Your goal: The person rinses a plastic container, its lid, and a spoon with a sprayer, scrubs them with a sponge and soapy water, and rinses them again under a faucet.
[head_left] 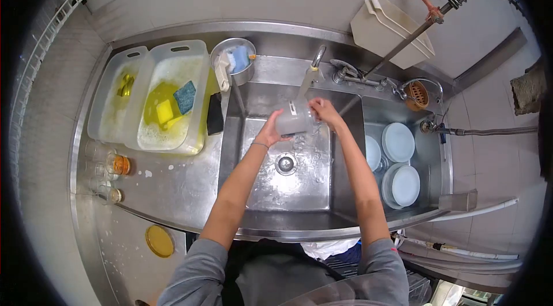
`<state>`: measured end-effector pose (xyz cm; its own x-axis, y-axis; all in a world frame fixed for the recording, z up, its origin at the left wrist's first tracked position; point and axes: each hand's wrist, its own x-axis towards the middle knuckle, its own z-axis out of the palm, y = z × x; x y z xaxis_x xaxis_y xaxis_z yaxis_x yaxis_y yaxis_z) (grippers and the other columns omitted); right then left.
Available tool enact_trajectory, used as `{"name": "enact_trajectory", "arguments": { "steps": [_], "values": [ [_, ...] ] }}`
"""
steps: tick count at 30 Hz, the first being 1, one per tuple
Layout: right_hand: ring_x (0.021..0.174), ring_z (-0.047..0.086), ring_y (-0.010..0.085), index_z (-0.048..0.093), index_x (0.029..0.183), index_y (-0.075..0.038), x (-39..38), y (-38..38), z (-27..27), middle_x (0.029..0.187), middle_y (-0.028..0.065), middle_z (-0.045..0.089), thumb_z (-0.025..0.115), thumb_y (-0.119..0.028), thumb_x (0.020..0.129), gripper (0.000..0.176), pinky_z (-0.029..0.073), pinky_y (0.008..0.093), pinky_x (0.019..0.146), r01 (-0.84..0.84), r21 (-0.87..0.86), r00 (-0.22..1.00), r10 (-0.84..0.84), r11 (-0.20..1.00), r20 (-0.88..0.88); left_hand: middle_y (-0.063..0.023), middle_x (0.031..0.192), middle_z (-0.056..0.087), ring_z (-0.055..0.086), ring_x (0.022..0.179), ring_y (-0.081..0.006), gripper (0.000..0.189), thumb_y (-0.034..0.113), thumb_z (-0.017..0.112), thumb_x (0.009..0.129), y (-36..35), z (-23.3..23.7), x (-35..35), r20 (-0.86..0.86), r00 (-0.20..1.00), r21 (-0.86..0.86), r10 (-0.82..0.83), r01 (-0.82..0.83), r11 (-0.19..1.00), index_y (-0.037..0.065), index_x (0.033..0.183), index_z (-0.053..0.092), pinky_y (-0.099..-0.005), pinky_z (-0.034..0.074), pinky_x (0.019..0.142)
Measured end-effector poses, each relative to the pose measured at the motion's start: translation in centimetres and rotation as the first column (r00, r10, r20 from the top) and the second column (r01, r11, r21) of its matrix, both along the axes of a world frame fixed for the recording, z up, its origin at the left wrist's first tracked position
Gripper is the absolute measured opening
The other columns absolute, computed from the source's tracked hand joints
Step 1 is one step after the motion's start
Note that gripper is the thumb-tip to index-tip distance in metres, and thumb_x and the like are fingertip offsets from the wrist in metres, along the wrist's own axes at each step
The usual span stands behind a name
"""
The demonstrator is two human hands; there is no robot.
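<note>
Over the middle sink basin [265, 185], a clear container [292, 119] with a small label is held tilted under the faucet [317, 58], and water runs down onto it. My left hand [271, 130] is wrapped round its left side, thumb on top. At the container's right end is my right hand [324, 111], fingers bent against it; part of the fingers is hidden. The drain [286, 164] lies just below the container.
Two plastic tubs [199, 96] with yellowish soapy water, sponges and a scouring pad stand left. A metal pot [246, 70] holds cloths. Stacked plates [398, 142] fill the right basin. Glass jars [108, 193] and a yellow lid [159, 241] lie at left. A spray hose arches upper right.
</note>
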<state>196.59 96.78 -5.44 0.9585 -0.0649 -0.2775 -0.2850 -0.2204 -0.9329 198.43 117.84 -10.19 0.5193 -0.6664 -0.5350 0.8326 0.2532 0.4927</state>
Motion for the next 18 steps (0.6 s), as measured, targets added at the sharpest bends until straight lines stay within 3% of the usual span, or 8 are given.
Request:
{"name": "enact_trajectory", "arguments": {
  "steps": [3, 6, 7, 8, 10, 13, 14, 18],
  "values": [
    [0.049, 0.054, 0.0138, 0.057, 0.075, -0.003, 2.7, 1.9, -1.9, 0.059, 0.0048, 0.054, 0.049, -0.018, 0.083, 0.019, 0.043, 0.0248, 0.045, -0.087, -0.007, 0.993, 0.086, 0.996, -0.082, -0.0071, 0.118, 0.044, 0.041, 0.110, -0.0277, 0.060, 0.049, 0.061, 0.068, 2.5, 0.1, 0.9, -0.077, 0.994, 0.098, 0.079, -0.071, 0.993, 0.021, 0.118, 0.042, -0.0544, 0.031, 0.086],
    [0.051, 0.056, 0.0158, 0.056, 0.081, -0.005, 3.8, 2.7, -1.6, 0.064, 0.0063, 0.057, 0.050, -0.017, 0.083, 0.013, 0.043, 0.0299, 0.044, -0.171, 0.074, 0.972, 0.180, 0.982, -0.148, -0.0060, 0.120, 0.041, 0.040, 0.109, -0.0300, 0.071, 0.042, 0.069, 0.063, 4.5, 1.7, 0.5, 0.101, 0.975, 0.349, 0.200, -0.223, 0.910, 0.026, 0.123, 0.036, -0.0556, 0.031, 0.085],
    [0.053, 0.057, 0.0167, 0.056, 0.085, -0.006, 3.9, 2.9, -1.5, 0.068, 0.0070, 0.058, 0.050, -0.017, 0.083, 0.012, 0.043, 0.0323, 0.045, -0.205, 0.128, 0.957, 0.226, 0.970, -0.182, -0.0147, 0.128, 0.029, 0.036, 0.111, -0.0338, 0.091, 0.038, 0.073, 0.059, 5.0, 4.0, -0.6, 0.173, 0.961, 0.371, 0.214, -0.265, 0.890, 0.026, 0.133, 0.021, -0.0575, 0.030, 0.087],
    [0.055, 0.058, 0.0189, 0.057, 0.086, -0.007, 4.9, 2.3, -2.5, 0.071, 0.0082, 0.059, 0.050, -0.017, 0.083, 0.013, 0.044, 0.0349, 0.047, -0.277, -0.279, 0.958, 0.287, 0.919, -0.003, -0.0174, 0.128, 0.028, 0.034, 0.112, -0.0348, 0.092, 0.039, 0.073, 0.057, 5.5, 4.0, -0.7, 0.338, 0.932, 0.472, 0.133, -0.290, 0.833, 0.026, 0.133, 0.022, -0.0551, 0.030, 0.089],
    [0.059, 0.061, 0.0234, 0.058, 0.088, -0.009, 7.7, 0.2, -6.0, 0.077, 0.0105, 0.062, 0.049, -0.018, 0.082, 0.014, 0.046, 0.0400, 0.050, -0.072, -0.893, 0.807, 0.552, 0.444, 0.210, -0.0228, 0.128, 0.025, 0.031, 0.114, -0.0366, 0.094, 0.040, 0.074, 0.054, 6.7, 3.4, -1.3, 0.584, 0.806, 0.632, -0.094, -0.379, 0.676, 0.026, 0.132, 0.024, -0.0504, 0.030, 0.092],
    [0.074, 0.062, 0.0185, 0.062, 0.092, -0.015, 8.4, -0.3, -1.1, 0.088, 0.0026, 0.063, 0.051, -0.023, 0.077, 0.020, 0.045, 0.0378, 0.058, 0.087, -0.992, 0.881, 0.471, -0.091, 0.034, -0.0285, 0.127, 0.021, 0.027, 0.114, -0.0413, 0.096, 0.041, 0.075, 0.050, 7.1, 6.2, -3.9, 0.691, 0.511, 0.722, -0.511, -0.517, 0.460, 0.024, 0.132, 0.028, -0.0442, 0.030, 0.094],
    [0.073, 0.062, 0.0171, 0.060, 0.103, -0.017, 8.7, -0.7, -0.2, 0.089, 0.0011, 0.062, 0.051, -0.027, 0.078, 0.028, 0.044, 0.0365, 0.058, 0.116, -0.969, 0.874, 0.486, -0.220, -0.006, -0.0286, 0.127, 0.022, 0.027, 0.113, -0.0423, 0.096, 0.041, 0.075, 0.050, 7.0, 6.6, -4.2, 0.701, 0.479, 0.710, -0.528, -0.532, 0.461, 0.024, 0.132, 0.029, -0.0445, 0.030, 0.094],
    [0.077, 0.062, 0.0220, 0.036, 0.128, -0.016, 8.7, -1.4, 1.6, 0.094, 0.0030, 0.062, 0.048, -0.030, 0.080, 0.052, 0.046, 0.0388, 0.060, -0.088, -0.994, 0.981, 0.166, -0.065, -0.098, -0.0296, 0.126, 0.023, 0.028, 0.110, -0.0455, 0.100, 0.041, 0.076, 0.048, 7.2, 7.8, -5.4, 0.696, 0.325, 0.689, -0.640, -0.553, 0.469, 0.027, 0.134, 0.027, -0.0459, 0.030, 0.094]
  ]
}}
